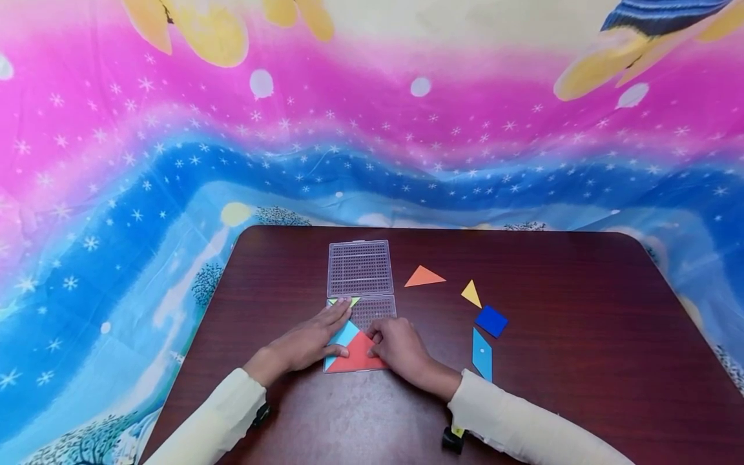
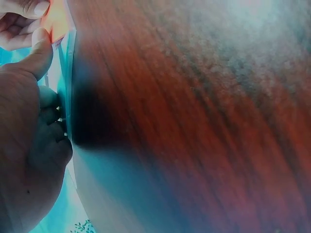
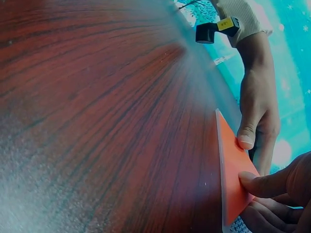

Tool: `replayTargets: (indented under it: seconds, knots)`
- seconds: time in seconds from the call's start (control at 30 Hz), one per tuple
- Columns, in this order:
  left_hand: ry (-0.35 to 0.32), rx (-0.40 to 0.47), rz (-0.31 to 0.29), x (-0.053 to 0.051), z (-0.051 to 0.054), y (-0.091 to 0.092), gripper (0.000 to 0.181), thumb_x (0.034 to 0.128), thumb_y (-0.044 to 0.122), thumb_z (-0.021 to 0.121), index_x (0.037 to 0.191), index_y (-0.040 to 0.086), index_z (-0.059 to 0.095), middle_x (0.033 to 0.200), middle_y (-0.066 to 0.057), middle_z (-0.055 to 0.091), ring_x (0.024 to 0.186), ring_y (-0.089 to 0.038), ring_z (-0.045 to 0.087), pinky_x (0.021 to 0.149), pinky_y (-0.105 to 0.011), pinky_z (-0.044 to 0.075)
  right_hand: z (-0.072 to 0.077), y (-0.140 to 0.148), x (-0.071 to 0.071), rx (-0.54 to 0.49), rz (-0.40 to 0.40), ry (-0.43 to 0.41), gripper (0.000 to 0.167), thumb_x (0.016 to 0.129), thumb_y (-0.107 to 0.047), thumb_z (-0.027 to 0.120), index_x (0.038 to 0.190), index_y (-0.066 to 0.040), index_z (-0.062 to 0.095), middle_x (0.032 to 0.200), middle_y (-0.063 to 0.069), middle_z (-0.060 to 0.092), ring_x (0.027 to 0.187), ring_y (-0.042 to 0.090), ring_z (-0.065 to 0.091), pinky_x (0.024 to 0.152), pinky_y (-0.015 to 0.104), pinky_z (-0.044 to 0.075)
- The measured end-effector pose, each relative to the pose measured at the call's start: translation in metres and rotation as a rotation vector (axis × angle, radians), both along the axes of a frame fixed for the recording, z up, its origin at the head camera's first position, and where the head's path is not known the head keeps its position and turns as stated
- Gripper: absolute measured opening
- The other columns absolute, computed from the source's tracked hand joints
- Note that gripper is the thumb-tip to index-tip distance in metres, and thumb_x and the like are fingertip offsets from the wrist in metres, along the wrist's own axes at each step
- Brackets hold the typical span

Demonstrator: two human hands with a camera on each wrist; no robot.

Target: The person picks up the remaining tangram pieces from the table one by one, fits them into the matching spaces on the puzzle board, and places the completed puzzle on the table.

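A red triangle [image 1: 359,357] and a light blue triangle [image 1: 345,333] lie in the lower half of a clear perforated case [image 1: 378,310]. My left hand [image 1: 308,338] reaches over them from the left with fairly straight fingers, its thumb on the red triangle. Its fingertips rest by a lime-green triangle [image 1: 356,301] near the hinge, partly covered. At the red triangle's right side, my right hand [image 1: 403,349] has curled fingers. In the right wrist view, the thumb of the right hand [image 3: 286,189] lies on the red triangle [image 3: 235,170], other fingers at its edge.
The case's opened lid [image 1: 360,268] lies flat behind. Right of it are an orange triangle [image 1: 424,276], a yellow triangle [image 1: 472,294], a dark blue square [image 1: 491,321] and a blue parallelogram [image 1: 482,355] on the brown table [image 1: 581,336]. A patterned cloth [image 1: 465,129] hangs behind.
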State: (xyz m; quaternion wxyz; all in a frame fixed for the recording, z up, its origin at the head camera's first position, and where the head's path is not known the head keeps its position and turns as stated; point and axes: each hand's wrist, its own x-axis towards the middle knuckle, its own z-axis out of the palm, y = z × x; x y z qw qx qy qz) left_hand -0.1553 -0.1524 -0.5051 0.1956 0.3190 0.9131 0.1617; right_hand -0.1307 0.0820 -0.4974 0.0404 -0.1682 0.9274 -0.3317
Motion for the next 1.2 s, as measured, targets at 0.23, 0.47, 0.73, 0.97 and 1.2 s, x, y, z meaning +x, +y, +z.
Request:
replayTargets:
  seconds: [0.23,0.47,0.73,0.97,1.2]
  knots:
    - [0.020,-0.007,-0.017,0.0001,0.0000,0.0008,0.085,0.1019,0.055,0.051,0.165,0.013,0.012,0.175,-0.002,0.001,0.162,-0.023,0.004,0.129,-0.047,0.024,0.0010,0.0004,-0.0003,0.011,0.005,0.014,0.014,0.075,-0.013,0.090,0.084,-0.014,0.080,0.066,-0.010,0.067,0.061,-0.001,0.055,0.056,0.018,0.045]
    - [0.029,-0.013,-0.023,0.0011,0.0003,0.0010,0.085,0.1022,0.054,0.051,0.165,0.012,0.013,0.175,-0.004,0.001,0.162,-0.023,0.004,0.129,-0.047,0.023,-0.0009,0.0008,-0.0009,-0.004,0.008,0.021,0.013,0.075,-0.011,0.090,0.084,-0.013,0.080,0.065,-0.010,0.067,0.060,-0.002,0.055,0.055,0.017,0.044]
    - [0.031,-0.012,-0.019,0.0012,0.0011,0.0010,0.085,0.1025,0.054,0.051,0.165,0.012,0.012,0.175,-0.004,0.001,0.162,-0.024,0.004,0.129,-0.047,0.024,0.0011,0.0013,-0.0019,-0.033,0.010,-0.037,0.010,0.079,-0.009,0.087,0.085,-0.011,0.080,0.064,-0.009,0.066,0.058,-0.001,0.054,0.052,0.018,0.044]
    - [0.037,-0.010,-0.017,0.0017,0.0004,0.0017,0.084,0.1028,0.054,0.050,0.165,0.012,0.013,0.175,-0.005,0.002,0.162,-0.026,0.005,0.128,-0.048,0.024,0.0016,0.0007,-0.0017,-0.007,0.011,-0.033,0.012,0.078,-0.007,0.087,0.085,-0.012,0.080,0.063,-0.011,0.065,0.059,-0.001,0.054,0.053,0.018,0.043]
    - [0.057,-0.025,-0.013,0.0014,-0.0024,0.0020,0.086,0.1018,0.056,0.051,0.165,0.012,0.012,0.175,-0.003,0.002,0.162,-0.024,0.005,0.129,-0.047,0.024,0.0004,-0.0004,-0.0023,-0.009,0.010,-0.028,0.010,0.079,-0.007,0.086,0.086,-0.011,0.080,0.063,-0.009,0.063,0.058,0.000,0.053,0.052,0.018,0.044]
